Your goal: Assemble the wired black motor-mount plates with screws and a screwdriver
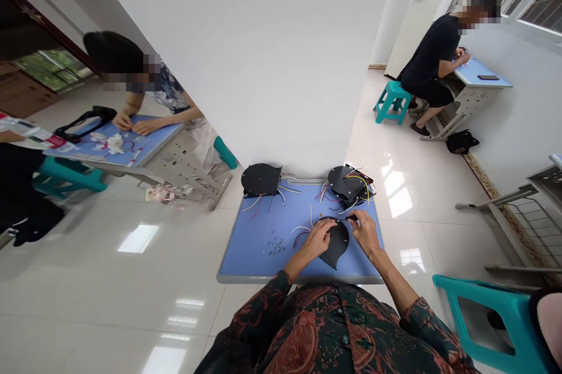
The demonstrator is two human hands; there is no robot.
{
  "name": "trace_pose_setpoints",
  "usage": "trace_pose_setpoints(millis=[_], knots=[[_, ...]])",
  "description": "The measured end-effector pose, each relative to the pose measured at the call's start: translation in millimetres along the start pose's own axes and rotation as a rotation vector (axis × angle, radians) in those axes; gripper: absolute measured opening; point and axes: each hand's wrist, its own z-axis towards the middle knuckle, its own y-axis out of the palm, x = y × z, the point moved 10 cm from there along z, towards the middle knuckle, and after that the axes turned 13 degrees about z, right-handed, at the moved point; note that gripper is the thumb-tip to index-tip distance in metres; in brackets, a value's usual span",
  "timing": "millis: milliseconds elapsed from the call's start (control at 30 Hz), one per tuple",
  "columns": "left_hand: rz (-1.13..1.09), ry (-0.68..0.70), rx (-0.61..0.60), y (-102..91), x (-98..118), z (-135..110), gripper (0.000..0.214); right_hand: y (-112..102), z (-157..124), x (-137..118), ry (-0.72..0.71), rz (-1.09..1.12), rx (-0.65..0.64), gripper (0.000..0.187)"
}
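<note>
A black, rounded blower fan (337,245) with a pointed corner lies flat on the blue desk in front of me. My left hand (319,236) rests on its left part with bent fingers, holding it down. At the fan's upper right edge, my right hand (365,232) is closed around a small black screwdriver (352,218), whose tip points left toward the rim. Thin wires (300,229), white, red and yellow, come out on the fan's left side. A scatter of small screws (274,246) lies left of my left hand.
Another black blower fan (260,179) sits at the desk's (246,257) back left, and a stack of them (348,182) at back right, wires spreading out. A white wall (281,69) stands behind. Co-workers sit at side desks; a teal stool (487,298) is at right.
</note>
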Motion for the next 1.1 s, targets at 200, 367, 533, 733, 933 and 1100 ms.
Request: trace_pose_setpoints(millis=[200,367,533,733,933,1100], knots=[[0.02,-0.203,0.114,24.7,-15.3,26.0,0.039,8.8,3.2,0.4,-0.018,-0.009,-0.047,0.018],[0.031,-0.223,0.12,30.0,-19.4,24.8,0.041,17.0,4.2,1.6,-0.033,-0.029,-0.067,0.019],[0.033,-0.22,0.119,29.5,-17.8,23.8,0.04,19.0,5.0,0.4,-0.038,-0.058,-0.091,0.02],[0.043,-0.213,0.122,27.5,-16.2,24.4,0.038,21.4,4.4,0.5,-0.021,-0.124,-0.137,0.02],[0.072,-0.212,0.114,29.5,-16.5,25.8,0.036,34.1,13.5,-0.2,0.012,-0.239,-0.266,0.021],[0.11,-0.201,0.11,32.2,-18.2,26.6,0.034,51.3,26.1,-4.8,0.041,-0.322,-0.401,0.029]])
